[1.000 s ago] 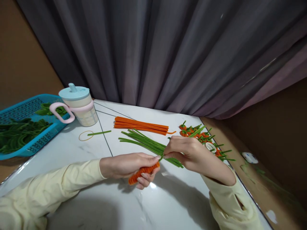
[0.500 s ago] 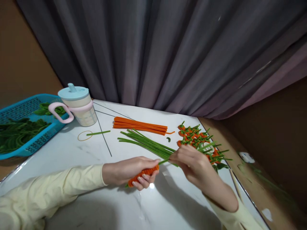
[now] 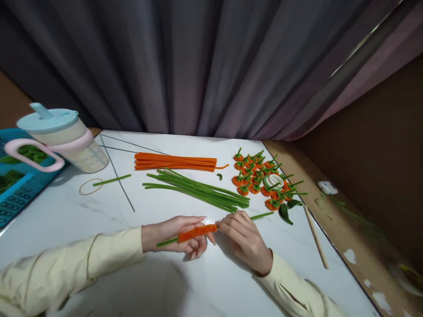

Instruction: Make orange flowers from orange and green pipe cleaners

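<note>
A tightly wound orange pipe-cleaner coil lies across the palm and fingers of my left hand, whose thumb is lifted off it. A green pipe cleaner sticks out of the coil's left end. My right hand pinches at the coil's right end, and a green length shows beyond its knuckles. Just past my hands lie a bundle of green pipe cleaners and a bundle of orange pipe cleaners. Several small orange pieces with green stems are grouped at the right.
On the left stand a lidded cup with a pink handle and a blue basket with green leaves. A rubber band lies near the cup. White tape rolls, dark green leaves and a thin stick are on the right.
My left hand has loosened from a wrapped grip, its thumb lifting away from the coil. My right hand has moved closer to the coil's end. The view has shifted to the right.
</note>
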`<action>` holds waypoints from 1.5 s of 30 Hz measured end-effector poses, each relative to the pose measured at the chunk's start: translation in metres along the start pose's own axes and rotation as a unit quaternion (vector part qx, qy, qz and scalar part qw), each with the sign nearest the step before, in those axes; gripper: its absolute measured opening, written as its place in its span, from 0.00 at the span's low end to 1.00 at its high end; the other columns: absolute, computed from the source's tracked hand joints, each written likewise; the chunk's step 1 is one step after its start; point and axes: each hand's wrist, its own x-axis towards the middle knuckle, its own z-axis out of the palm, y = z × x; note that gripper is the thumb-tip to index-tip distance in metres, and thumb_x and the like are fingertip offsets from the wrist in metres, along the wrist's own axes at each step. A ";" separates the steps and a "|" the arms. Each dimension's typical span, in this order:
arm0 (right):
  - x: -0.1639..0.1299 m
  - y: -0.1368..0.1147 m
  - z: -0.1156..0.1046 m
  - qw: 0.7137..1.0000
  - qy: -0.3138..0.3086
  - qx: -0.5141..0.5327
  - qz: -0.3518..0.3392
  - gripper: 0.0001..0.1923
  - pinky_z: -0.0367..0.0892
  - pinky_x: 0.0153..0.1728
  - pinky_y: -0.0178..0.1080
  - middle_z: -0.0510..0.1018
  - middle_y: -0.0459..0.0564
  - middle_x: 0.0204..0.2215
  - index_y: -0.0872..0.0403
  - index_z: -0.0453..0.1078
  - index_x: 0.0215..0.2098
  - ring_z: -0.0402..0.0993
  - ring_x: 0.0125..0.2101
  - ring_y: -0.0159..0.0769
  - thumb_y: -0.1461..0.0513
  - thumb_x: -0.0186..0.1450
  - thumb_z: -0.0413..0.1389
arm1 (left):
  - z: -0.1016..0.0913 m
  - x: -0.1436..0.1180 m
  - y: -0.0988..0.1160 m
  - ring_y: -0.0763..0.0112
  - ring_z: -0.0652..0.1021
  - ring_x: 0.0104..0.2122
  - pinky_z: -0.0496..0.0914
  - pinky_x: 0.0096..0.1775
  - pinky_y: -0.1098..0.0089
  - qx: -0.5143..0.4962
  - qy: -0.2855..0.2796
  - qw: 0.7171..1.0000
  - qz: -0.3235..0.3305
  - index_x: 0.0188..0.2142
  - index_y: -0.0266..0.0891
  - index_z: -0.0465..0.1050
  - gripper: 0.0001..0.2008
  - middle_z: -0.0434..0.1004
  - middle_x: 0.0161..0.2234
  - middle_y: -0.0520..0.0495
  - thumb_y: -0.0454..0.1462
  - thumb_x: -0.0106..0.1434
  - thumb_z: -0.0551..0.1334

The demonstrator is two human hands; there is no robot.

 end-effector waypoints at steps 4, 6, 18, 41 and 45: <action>-0.001 -0.003 0.000 0.999 0.026 -0.015 -0.019 0.14 0.62 0.33 0.41 0.77 0.54 0.32 0.59 0.66 0.44 0.69 0.34 0.38 0.73 0.64 0.43 | 0.002 -0.003 0.002 0.73 0.68 0.17 0.60 0.24 0.73 0.028 0.000 1.000 0.011 0.37 0.29 0.71 0.21 0.71 0.18 0.47 0.46 0.65 0.50; -0.001 -0.003 0.000 0.999 0.040 -0.022 -0.019 0.14 0.62 0.33 0.42 0.77 0.54 0.31 0.59 0.66 0.44 0.69 0.34 0.38 0.73 0.65 0.44 | 0.003 -0.004 0.003 0.74 0.66 0.15 0.59 0.22 0.73 0.036 -0.003 0.999 0.018 0.34 0.30 0.72 0.19 0.69 0.15 0.48 0.44 0.66 0.50; -0.004 -0.001 0.003 0.997 0.055 -0.045 -0.043 0.12 0.61 0.32 0.42 0.76 0.56 0.30 0.61 0.66 0.41 0.68 0.32 0.39 0.72 0.67 0.42 | 0.005 -0.007 0.004 0.71 0.70 0.18 0.61 0.24 0.70 0.094 0.019 0.995 0.025 0.30 0.32 0.68 0.23 0.71 0.17 0.47 0.51 0.65 0.51; -0.004 -0.004 0.006 0.999 0.042 -0.027 -0.013 0.10 0.58 0.33 0.40 0.74 0.53 0.27 0.60 0.65 0.40 0.65 0.29 0.36 0.71 0.68 0.43 | 0.009 -0.010 0.006 0.73 0.71 0.17 0.59 0.23 0.73 0.167 0.004 0.984 0.064 0.30 0.39 0.57 0.17 0.71 0.16 0.53 0.49 0.65 0.55; -0.005 -0.004 0.005 0.997 0.049 -0.046 -0.032 0.10 0.59 0.32 0.41 0.76 0.56 0.30 0.61 0.65 0.43 0.67 0.31 0.38 0.71 0.67 0.44 | 0.007 -0.010 0.005 0.73 0.70 0.16 0.60 0.23 0.72 0.153 -0.008 0.986 0.060 0.30 0.39 0.57 0.18 0.70 0.16 0.54 0.50 0.64 0.56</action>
